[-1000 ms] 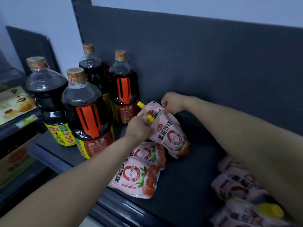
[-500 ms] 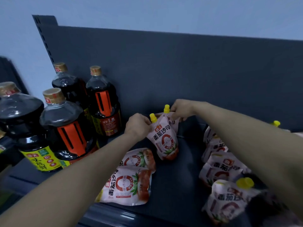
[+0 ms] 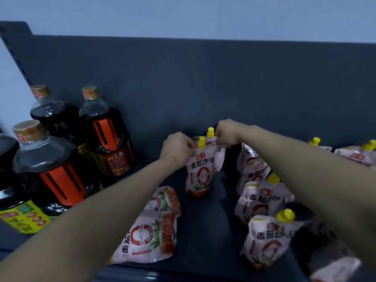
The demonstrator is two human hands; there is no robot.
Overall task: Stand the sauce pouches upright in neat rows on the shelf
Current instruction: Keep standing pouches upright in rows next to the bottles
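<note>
Two white tomato sauce pouches with yellow caps stand upright, one behind the other, near the back of the dark shelf (image 3: 207,226). My left hand (image 3: 176,148) grips the top left corner of the front pouch (image 3: 200,169). My right hand (image 3: 227,132) pinches the top of the rear pouch (image 3: 219,155), which is mostly hidden behind the front one. Two more pouches (image 3: 149,235) lie flat near the shelf's front edge, under my left forearm. To the right, a row of upright pouches (image 3: 264,238) runs front to back, partly hidden by my right arm.
Several large dark soy sauce bottles (image 3: 55,176) with orange handles stand at the left. The shelf's dark back panel (image 3: 203,88) rises right behind the pouches. More pouches (image 3: 356,154) lean at the far right rear.
Both hands have tipped the two held pouches from leaning to upright and set them deeper on the shelf. The view has swung right, showing the row of pouches on the right.
</note>
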